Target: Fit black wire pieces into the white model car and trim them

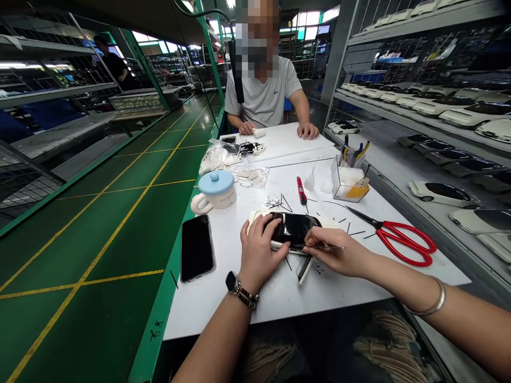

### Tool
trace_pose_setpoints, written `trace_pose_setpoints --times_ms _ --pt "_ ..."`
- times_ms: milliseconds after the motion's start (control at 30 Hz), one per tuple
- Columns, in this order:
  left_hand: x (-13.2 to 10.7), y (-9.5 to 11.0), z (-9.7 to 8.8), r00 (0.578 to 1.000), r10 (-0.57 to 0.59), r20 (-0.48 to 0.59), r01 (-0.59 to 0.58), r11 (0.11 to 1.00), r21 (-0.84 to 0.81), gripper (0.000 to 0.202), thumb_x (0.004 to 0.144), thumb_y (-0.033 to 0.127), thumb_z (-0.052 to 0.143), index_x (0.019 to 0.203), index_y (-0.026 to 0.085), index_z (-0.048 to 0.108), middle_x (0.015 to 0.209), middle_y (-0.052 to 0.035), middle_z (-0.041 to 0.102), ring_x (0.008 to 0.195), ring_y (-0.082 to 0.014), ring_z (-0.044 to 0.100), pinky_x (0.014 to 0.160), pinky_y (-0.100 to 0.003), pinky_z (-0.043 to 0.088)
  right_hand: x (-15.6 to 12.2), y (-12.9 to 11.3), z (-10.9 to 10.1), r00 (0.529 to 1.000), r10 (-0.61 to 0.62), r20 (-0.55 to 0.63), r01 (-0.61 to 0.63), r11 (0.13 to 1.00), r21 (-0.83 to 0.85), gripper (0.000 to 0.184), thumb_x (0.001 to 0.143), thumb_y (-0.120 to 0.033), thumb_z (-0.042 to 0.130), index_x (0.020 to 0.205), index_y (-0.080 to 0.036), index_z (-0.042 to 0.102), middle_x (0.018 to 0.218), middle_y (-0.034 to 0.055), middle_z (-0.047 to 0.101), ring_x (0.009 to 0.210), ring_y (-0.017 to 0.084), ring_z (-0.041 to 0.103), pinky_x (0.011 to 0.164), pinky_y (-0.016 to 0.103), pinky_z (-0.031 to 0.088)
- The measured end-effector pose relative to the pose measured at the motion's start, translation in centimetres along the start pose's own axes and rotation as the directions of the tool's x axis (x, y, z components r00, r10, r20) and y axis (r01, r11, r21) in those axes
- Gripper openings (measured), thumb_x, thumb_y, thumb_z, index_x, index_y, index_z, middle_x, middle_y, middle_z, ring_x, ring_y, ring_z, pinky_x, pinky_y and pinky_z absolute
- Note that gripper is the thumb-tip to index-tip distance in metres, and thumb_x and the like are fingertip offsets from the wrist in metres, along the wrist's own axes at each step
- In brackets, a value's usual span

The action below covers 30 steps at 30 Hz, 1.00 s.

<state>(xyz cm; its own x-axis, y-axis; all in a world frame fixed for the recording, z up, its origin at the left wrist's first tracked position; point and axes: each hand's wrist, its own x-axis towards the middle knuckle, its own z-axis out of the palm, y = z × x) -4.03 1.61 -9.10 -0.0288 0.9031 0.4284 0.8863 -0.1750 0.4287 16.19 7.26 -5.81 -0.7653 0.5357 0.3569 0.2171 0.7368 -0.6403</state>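
A white model car body with a glossy black roof (293, 227) lies on the white table (279, 287) in front of me. My left hand (259, 252) presses down on its left end, fingers curled over the black part. My right hand (337, 254) pinches thin metal tweezers (319, 247) whose tips touch the car's near edge. A small black and white strip (304, 267) lies on the table just under my right hand. Thin black slivers lie scattered around the car.
Red scissors (403, 239), a red-handled knife (301, 190), a clear tool box (349, 181), a lidded blue and white mug (215, 192) and a black phone (196, 247) surround the work. A person in a grey shirt (265, 93) sits opposite. Shelves of white model cars (443, 192) line the right.
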Motion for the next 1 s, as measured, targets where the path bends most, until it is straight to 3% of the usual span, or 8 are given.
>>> trace_pose_setpoints --times_ms 133,233,333,433,533,733,1000 --pt "0.0 0.0 0.0 1.000 0.000 0.004 0.000 1.000 0.003 0.046 0.079 0.031 0.065 0.123 0.027 0.050 0.133 -0.0040 0.051 0.130 -0.0246 0.040 0.114 -0.047 0.015 0.4 0.3 0.0 0.964 0.263 -0.028 -0.257 0.956 0.139 0.018 0.084 -0.029 0.058 0.074 -0.020 0.047 0.069 0.0008 0.056 0.060 0.013 0.050 0.053 0.025 0.039" --pt "0.0 0.1 -0.1 1.000 -0.008 0.004 0.008 1.000 0.001 0.047 0.079 0.031 0.065 0.123 0.027 0.050 0.133 -0.0034 0.051 0.131 -0.0240 0.039 0.114 -0.047 0.015 1.1 0.4 -0.3 0.880 0.474 0.018 -0.451 0.825 0.341 0.022 0.078 -0.033 0.064 0.074 -0.020 0.047 0.066 0.0001 0.058 0.055 0.013 0.052 0.051 0.026 0.041" --pt "0.0 0.1 -0.1 1.000 -0.010 0.010 0.010 1.000 -0.005 0.047 0.079 0.031 0.065 0.123 0.027 0.049 0.134 -0.0032 0.051 0.131 -0.0237 0.038 0.114 -0.047 0.014 1.8 0.5 -0.5 0.827 0.555 0.090 -0.524 0.702 0.481 0.027 0.072 -0.033 0.068 0.072 -0.020 0.044 0.061 -0.0010 0.059 0.048 0.013 0.052 0.047 0.025 0.040" --pt "0.0 0.1 -0.1 1.000 -0.012 0.014 0.012 1.000 -0.011 0.046 0.079 0.031 0.065 0.122 0.028 0.050 0.134 -0.0032 0.051 0.131 -0.0237 0.038 0.114 -0.047 0.014 2.1 0.4 -0.6 0.816 0.570 0.100 -0.536 0.679 0.501 0.028 0.070 -0.033 0.068 0.072 -0.020 0.043 0.059 -0.0009 0.059 0.047 0.012 0.051 0.046 0.024 0.037" --pt "0.1 0.2 0.0 1.000 -0.019 0.003 0.019 1.000 -0.010 0.047 0.078 0.030 0.066 0.122 0.028 0.050 0.133 -0.0032 0.051 0.130 -0.0238 0.039 0.114 -0.047 0.014 2.1 0.1 -0.4 0.823 0.563 0.078 -0.538 0.728 0.425 0.025 0.072 -0.033 0.067 0.073 -0.020 0.045 0.059 -0.0015 0.058 0.049 0.013 0.051 0.048 0.026 0.038" --pt "0.1 0.5 0.3 0.999 -0.033 -0.037 0.033 0.999 -0.003 0.048 0.074 0.029 0.068 0.119 0.027 0.051 0.130 -0.0035 0.053 0.127 -0.0244 0.043 0.114 -0.047 0.014 2.2 -1.1 -0.1 0.912 0.410 -0.012 -0.406 0.905 0.124 0.014 0.079 -0.027 0.059 0.072 -0.020 0.048 0.058 -0.0031 0.052 0.053 0.012 0.045 0.049 0.025 0.033" --pt "0.1 0.6 0.6 0.998 -0.042 -0.046 0.042 0.999 0.012 0.049 0.073 0.028 0.069 0.119 0.027 0.051 0.130 -0.0047 0.053 0.127 -0.0258 0.043 0.113 -0.048 0.016 2.3 -1.6 0.1 0.958 0.288 0.006 -0.287 0.957 -0.039 0.013 0.079 -0.017 0.055 0.074 -0.020 0.043 0.063 -0.0017 0.055 0.057 0.013 0.047 0.053 0.025 0.033"
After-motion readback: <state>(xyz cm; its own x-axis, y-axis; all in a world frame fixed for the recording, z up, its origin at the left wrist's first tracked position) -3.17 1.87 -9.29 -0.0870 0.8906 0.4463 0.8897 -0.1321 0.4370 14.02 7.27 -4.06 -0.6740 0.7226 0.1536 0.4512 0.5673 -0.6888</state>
